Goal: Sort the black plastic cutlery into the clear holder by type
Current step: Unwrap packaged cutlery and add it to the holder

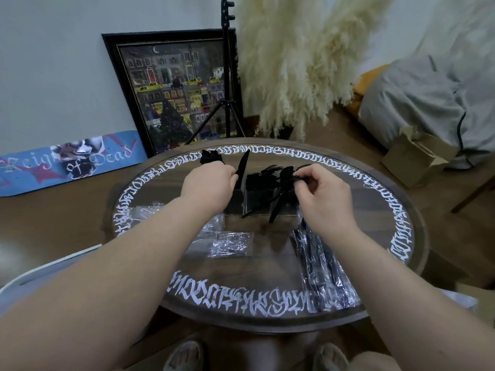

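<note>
A clear holder point(257, 210) with compartments stands at the middle of the round table point(401, 210). Black forks point(261, 178) stand in its middle compartment, and several black pieces point(278, 207) lean out of its front. My left hand point(209, 183) grips a black knife point(243, 163) upright over the left compartment; more black cutlery point(211, 156) pokes up behind that hand. My right hand point(321, 194) pinches black cutlery point(300, 174) over the right side of the holder. What type it pinches is unclear.
A plastic bag of black cutlery point(321, 263) lies on the table at the right front. Crumpled clear wrappers point(227, 242) lie left of centre. Behind the table stand a framed picture point(176, 89), a tripod point(227, 76) and pampas grass point(308, 62). A cardboard box point(417, 156) sits on the floor right.
</note>
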The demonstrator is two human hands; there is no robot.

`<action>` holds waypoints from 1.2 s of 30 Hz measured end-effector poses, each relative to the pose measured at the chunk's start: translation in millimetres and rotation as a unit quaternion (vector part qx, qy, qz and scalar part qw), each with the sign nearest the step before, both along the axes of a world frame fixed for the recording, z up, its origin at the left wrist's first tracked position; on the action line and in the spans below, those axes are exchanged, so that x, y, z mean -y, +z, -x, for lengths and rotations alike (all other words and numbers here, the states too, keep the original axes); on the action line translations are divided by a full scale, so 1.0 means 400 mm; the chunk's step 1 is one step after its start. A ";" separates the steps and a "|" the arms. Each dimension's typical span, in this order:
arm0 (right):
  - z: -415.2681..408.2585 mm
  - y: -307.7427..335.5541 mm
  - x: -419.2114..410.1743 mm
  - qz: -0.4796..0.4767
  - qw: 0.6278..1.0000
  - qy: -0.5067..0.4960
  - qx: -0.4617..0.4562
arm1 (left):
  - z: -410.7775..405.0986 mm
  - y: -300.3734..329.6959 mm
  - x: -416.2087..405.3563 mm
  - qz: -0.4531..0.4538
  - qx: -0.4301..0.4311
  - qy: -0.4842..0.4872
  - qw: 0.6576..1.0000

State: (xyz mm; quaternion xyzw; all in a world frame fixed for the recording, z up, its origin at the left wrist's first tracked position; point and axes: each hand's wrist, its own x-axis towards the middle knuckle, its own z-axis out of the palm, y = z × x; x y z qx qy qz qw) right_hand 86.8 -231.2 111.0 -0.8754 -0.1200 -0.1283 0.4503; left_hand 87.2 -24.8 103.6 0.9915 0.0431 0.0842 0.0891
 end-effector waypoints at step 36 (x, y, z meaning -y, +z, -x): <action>-0.031 0.044 0.056 0.034 0.991 -0.014 0.130 | -0.042 0.133 0.059 0.061 0.142 -0.061 0.986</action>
